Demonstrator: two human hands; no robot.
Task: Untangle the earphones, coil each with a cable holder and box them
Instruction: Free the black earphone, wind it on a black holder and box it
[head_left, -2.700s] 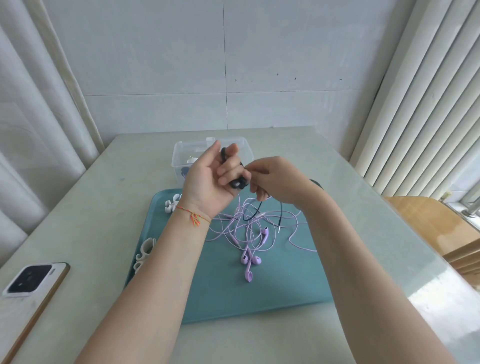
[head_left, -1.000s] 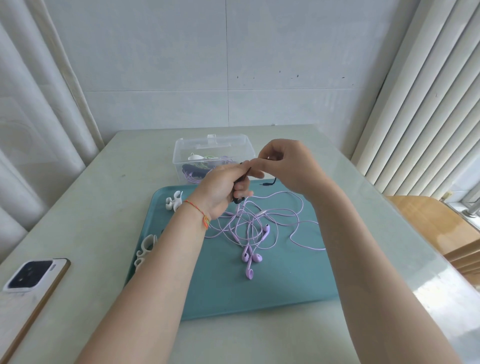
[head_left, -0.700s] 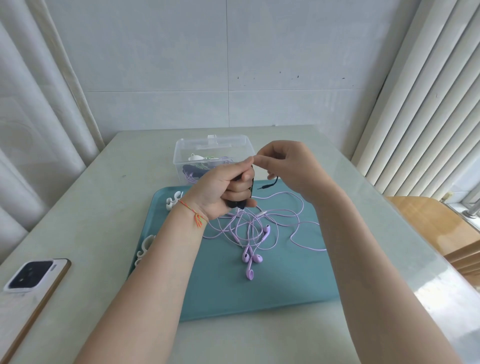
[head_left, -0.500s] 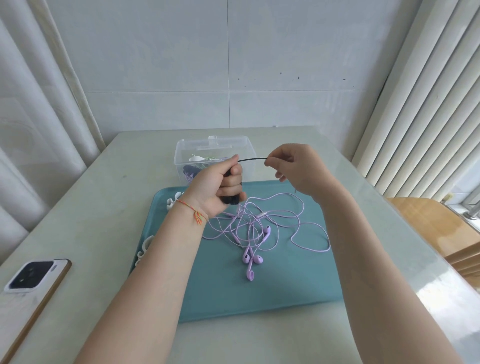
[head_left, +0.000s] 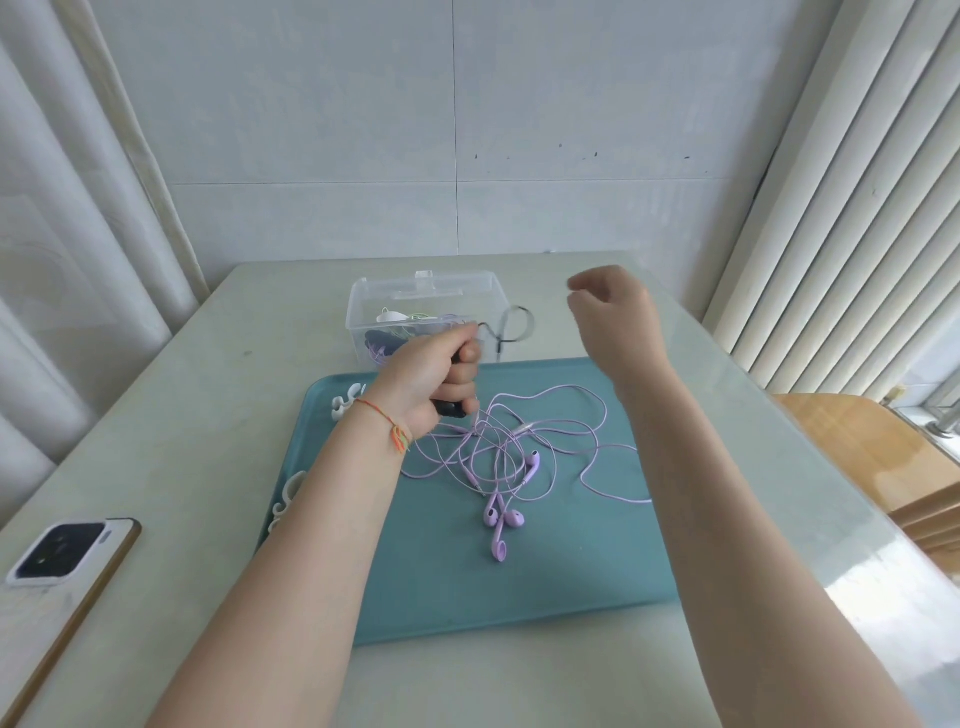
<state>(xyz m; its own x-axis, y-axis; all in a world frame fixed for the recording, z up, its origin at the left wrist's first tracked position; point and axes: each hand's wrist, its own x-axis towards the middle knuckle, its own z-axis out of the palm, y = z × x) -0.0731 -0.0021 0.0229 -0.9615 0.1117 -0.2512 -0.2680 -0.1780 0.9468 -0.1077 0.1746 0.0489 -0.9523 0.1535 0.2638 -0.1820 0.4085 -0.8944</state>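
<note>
My left hand (head_left: 434, 376) grips a black coiled earphone bundle (head_left: 451, 409) over the far left of the teal tray (head_left: 519, 587). A free black cable end (head_left: 513, 327) springs in a loop to the right of that fist. My right hand (head_left: 610, 299) is raised above the table to the right, fingers curled, with nothing in it. Tangled purple earphones (head_left: 501, 462) lie in the middle of the tray. Behind the tray stands a clear plastic box (head_left: 426, 296) with coiled earphones inside.
White cable holders (head_left: 347, 404) lie at the tray's far left corner, and more white cable holders (head_left: 287, 501) lie on its left rim. A phone (head_left: 65, 553) lies face down on the table at the left. A wooden seat (head_left: 862, 447) stands at the right.
My right hand pulled the black cable end out to the right, then let it go and moved up and right. The cable end sprang back into a loop. My left hand kept its grip.
</note>
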